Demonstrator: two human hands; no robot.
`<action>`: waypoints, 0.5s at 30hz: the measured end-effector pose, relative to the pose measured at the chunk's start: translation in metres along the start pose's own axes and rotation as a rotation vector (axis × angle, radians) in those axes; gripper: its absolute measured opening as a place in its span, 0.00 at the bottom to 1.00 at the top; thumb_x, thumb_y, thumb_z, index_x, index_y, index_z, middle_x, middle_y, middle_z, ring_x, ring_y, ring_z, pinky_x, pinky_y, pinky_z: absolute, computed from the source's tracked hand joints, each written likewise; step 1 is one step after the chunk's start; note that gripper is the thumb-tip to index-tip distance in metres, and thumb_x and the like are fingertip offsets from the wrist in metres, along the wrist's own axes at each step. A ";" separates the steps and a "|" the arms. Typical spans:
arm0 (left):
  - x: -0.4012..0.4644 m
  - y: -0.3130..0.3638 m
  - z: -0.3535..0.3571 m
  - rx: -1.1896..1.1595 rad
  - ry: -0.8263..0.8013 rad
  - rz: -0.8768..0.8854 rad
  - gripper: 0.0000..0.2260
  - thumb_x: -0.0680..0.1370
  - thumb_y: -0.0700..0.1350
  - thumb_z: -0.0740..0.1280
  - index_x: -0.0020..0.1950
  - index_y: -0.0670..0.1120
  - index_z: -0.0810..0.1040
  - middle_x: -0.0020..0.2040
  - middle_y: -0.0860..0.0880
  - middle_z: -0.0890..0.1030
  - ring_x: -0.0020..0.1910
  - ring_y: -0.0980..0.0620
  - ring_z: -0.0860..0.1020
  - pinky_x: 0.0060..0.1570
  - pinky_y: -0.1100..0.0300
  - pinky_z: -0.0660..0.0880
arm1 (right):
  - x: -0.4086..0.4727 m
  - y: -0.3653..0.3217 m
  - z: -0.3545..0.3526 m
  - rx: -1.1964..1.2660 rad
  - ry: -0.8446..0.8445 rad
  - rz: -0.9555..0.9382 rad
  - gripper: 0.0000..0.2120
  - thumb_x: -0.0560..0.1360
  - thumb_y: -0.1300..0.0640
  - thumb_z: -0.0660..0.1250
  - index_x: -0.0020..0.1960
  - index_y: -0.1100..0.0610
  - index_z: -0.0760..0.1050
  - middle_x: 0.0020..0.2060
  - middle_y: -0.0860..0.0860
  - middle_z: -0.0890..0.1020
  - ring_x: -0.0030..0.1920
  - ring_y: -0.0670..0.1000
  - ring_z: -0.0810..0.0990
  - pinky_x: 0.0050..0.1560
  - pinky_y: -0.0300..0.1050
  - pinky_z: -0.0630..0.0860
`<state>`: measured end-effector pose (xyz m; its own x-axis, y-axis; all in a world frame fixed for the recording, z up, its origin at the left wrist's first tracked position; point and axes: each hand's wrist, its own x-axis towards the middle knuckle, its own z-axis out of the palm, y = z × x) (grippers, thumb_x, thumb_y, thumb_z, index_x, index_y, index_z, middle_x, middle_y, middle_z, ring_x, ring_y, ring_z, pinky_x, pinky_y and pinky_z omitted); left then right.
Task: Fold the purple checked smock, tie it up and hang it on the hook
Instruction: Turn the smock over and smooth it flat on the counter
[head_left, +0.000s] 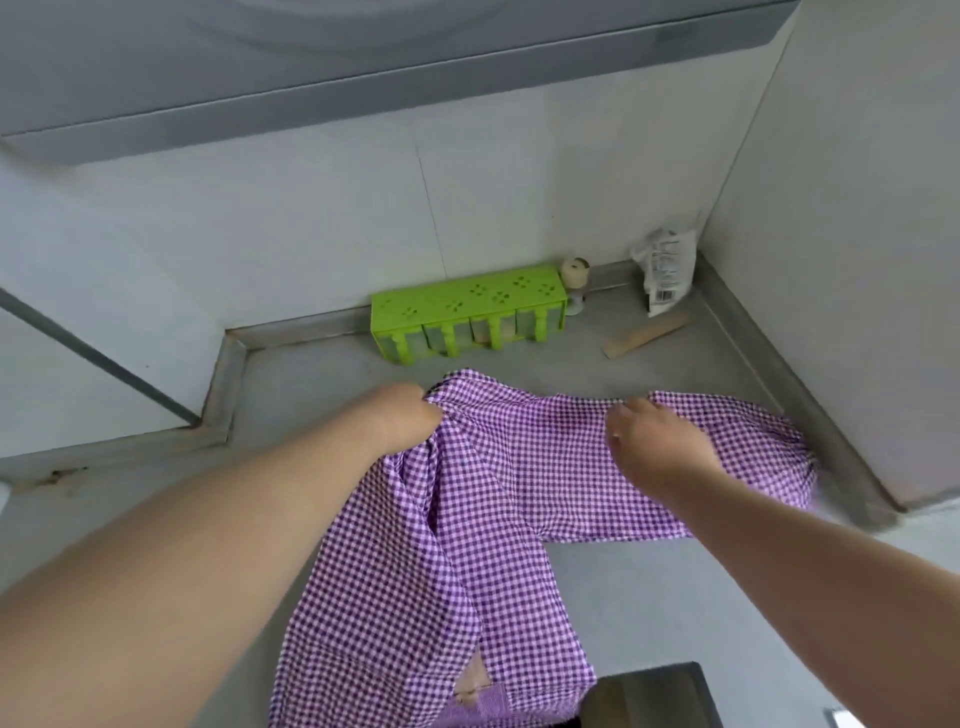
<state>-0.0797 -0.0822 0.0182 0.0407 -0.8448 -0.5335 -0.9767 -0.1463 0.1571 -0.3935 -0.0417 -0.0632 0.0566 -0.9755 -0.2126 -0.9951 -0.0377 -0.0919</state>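
Note:
The purple checked smock (519, 467) lies spread on the grey counter (311, 384), its body running toward me and one sleeve stretching right to a gathered cuff. My left hand (402, 415) grips a bunched fold of cloth at the smock's far left corner. My right hand (654, 441) rests on the sleeve, fingers curled down at its far edge; whether they pinch the cloth is hidden. No hook is in view.
A green spice rack (467, 317) stands against the back wall, with a small jar (574, 283) and a white packet (665, 273) to its right. A wooden stick (647, 335) lies near the corner. A dark appliance edge (654, 696) sits at the bottom right.

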 end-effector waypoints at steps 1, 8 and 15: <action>0.003 -0.001 0.003 -0.006 -0.006 -0.005 0.15 0.82 0.53 0.59 0.52 0.43 0.79 0.49 0.47 0.82 0.46 0.48 0.81 0.43 0.55 0.73 | -0.004 -0.009 0.010 0.006 -0.113 -0.031 0.16 0.83 0.47 0.61 0.69 0.49 0.71 0.67 0.52 0.74 0.65 0.58 0.76 0.60 0.58 0.78; 0.021 -0.011 0.019 -0.016 -0.001 0.039 0.16 0.82 0.55 0.59 0.43 0.46 0.76 0.43 0.46 0.81 0.41 0.47 0.80 0.38 0.54 0.71 | -0.018 -0.058 0.047 0.086 -0.183 -0.247 0.26 0.86 0.46 0.53 0.83 0.44 0.53 0.83 0.51 0.56 0.80 0.58 0.62 0.76 0.62 0.67; 0.020 -0.030 0.029 -0.091 0.000 0.115 0.16 0.81 0.59 0.67 0.60 0.49 0.76 0.52 0.50 0.80 0.50 0.50 0.79 0.47 0.54 0.74 | -0.008 -0.131 0.060 0.097 -0.324 -0.332 0.37 0.82 0.30 0.50 0.85 0.44 0.43 0.85 0.46 0.49 0.84 0.53 0.52 0.79 0.60 0.61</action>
<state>-0.0555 -0.0794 -0.0213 -0.0698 -0.8589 -0.5074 -0.9518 -0.0949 0.2916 -0.2583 -0.0159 -0.1077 0.4079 -0.7960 -0.4473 -0.9077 -0.3004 -0.2931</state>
